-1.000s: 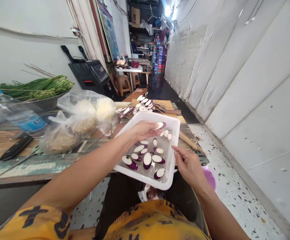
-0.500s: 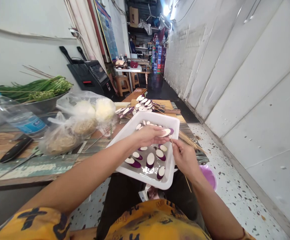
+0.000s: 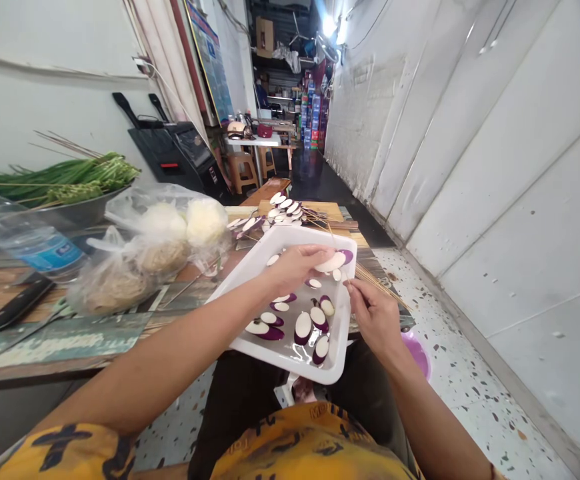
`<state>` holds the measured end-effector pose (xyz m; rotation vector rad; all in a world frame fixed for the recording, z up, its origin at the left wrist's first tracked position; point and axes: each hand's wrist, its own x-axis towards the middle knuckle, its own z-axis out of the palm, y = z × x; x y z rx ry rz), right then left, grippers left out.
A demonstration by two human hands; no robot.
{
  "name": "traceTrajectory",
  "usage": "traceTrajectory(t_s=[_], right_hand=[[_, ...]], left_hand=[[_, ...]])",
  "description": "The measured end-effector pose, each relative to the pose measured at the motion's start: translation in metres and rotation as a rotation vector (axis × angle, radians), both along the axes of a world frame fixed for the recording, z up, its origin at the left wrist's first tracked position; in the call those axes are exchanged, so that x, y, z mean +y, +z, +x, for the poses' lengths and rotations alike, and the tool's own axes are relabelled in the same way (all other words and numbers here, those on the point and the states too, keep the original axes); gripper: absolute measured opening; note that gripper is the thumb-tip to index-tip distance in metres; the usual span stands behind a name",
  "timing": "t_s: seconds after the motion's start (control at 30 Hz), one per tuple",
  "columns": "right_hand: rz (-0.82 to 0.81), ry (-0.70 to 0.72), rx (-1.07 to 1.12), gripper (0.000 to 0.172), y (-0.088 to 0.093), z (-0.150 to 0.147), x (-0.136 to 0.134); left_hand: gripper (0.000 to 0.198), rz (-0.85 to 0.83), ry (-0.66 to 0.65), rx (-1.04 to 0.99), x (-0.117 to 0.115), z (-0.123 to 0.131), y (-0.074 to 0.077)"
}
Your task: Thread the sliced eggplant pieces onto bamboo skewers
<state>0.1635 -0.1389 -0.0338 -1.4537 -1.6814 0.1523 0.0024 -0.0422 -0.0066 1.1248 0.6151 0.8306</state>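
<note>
My left hand [image 3: 303, 268] pinches a pale, oval eggplant slice [image 3: 331, 263] with purple skin over the far right part of a white plastic tub [image 3: 343, 333]. Just to the right, my right hand [image 3: 376, 310] is closed, thumb against fingers, on a thin bamboo skewer [image 3: 346, 279] close to the slice. Most of the skewer is hard to make out. Several more slant-cut eggplant pieces [image 3: 303, 327] float in the tub's water. Behind the tub, skewered eggplant slices [image 3: 286, 208] lie piled on a wooden board [image 3: 327, 211].
Loose bamboo skewers [image 3: 383, 288] lie right of the tub. On the left are plastic bags [image 3: 115, 280] of food, a black-handled knife [image 3: 17, 307], a water bottle [image 3: 50, 250] and a bowl of greens [image 3: 70, 180]. A purple basin [image 3: 417, 353] stands on the floor.
The right hand has moved slightly down and right, away from the slice. The skewer end that hung below that hand no longer shows. Floating pieces have drifted a little.
</note>
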Motion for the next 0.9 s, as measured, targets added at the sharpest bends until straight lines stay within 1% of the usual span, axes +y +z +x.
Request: traceTrajectory(t_s=[0.1, 0.27, 0.33, 0.43, 0.53, 0.6, 0.67, 0.7, 0.73, 0.8, 0.83, 0.9], right_hand=[[0.001, 0.033, -0.024, 0.026, 0.004, -0.001, 0.003], [-0.033, 0.091, -0.029, 0.026, 0.014, 0.001, 0.002], [-0.055, 0.120, -0.015, 0.026, 0.016, 0.001, 0.001], [-0.057, 0.107, 0.008, 0.026, 0.016, -0.002, 0.001], [-0.062, 0.072, 0.013, 0.026, 0.016, -0.004, 0.006], [-0.058, 0.038, 0.034, 0.025, 0.017, -0.002, 0.008], [-0.052, 0.002, 0.078, 0.025, 0.018, 0.002, 0.008], [-0.053, -0.009, 0.102, 0.025, 0.019, 0.005, 0.007], [-0.060, -0.013, 0.125, 0.025, 0.019, 0.007, 0.006], [-0.074, -0.009, 0.162, 0.025, 0.018, 0.010, 0.003], [-0.083, -0.007, 0.173, 0.025, 0.016, 0.012, 0.001], [-0.102, -0.005, 0.181, 0.026, 0.013, 0.013, -0.002]], left_hand=[[0.030, -0.004, 0.098, 0.032, 0.003, 0.000, 0.000], [0.027, 0.004, 0.264, -0.037, 0.005, -0.005, 0.010], [0.027, -0.004, 0.275, -0.015, 0.004, -0.006, 0.013], [0.027, 0.012, 0.140, 0.125, 0.002, -0.006, 0.009], [0.026, 0.086, 0.021, 0.282, 0.002, -0.003, 0.002], [0.028, 0.165, 0.032, 0.399, 0.003, -0.002, -0.002], [0.028, 0.306, 0.056, 0.610, 0.003, -0.001, -0.006], [0.025, 0.394, 0.039, 0.739, 0.003, -0.001, -0.008], [0.022, 0.479, -0.015, 0.866, 0.001, -0.002, -0.010], [0.024, 0.598, -0.209, 1.062, -0.003, -0.001, -0.014], [0.027, 0.621, -0.309, 1.120, -0.005, -0.001, -0.016], [0.034, 0.602, -0.459, 1.165, -0.007, 0.000, -0.020]])
